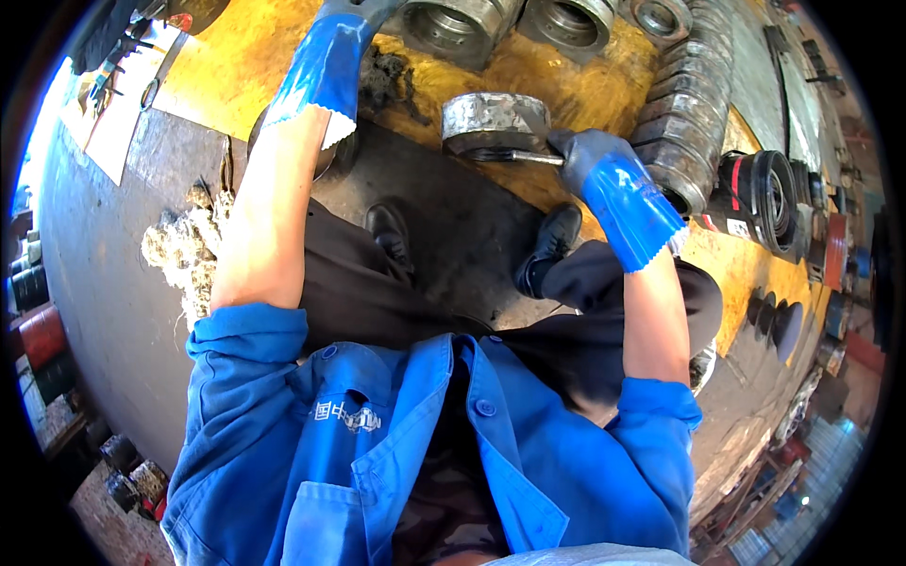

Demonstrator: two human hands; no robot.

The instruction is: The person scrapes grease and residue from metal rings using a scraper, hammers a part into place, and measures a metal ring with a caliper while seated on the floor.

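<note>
Just above frame centre, the right hand [590, 162] in a blue rubber glove has its grip wrapped around a slim metal tool [514, 157] — its tip against a grey, worn metal ring [493, 121] on the yellow-stained counter [566, 90]. The left hand's grip runs off the top edge, so I cannot tell its state — its blue glove [326, 61] shows at upper left.

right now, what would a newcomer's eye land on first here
First, the two blue gloves: the right hand holds a thin metal tool against a grey metal ring at top centre, while the left hand reaches toward the top edge. Behind them lies a yellow-stained surface with large steel rings.
</note>
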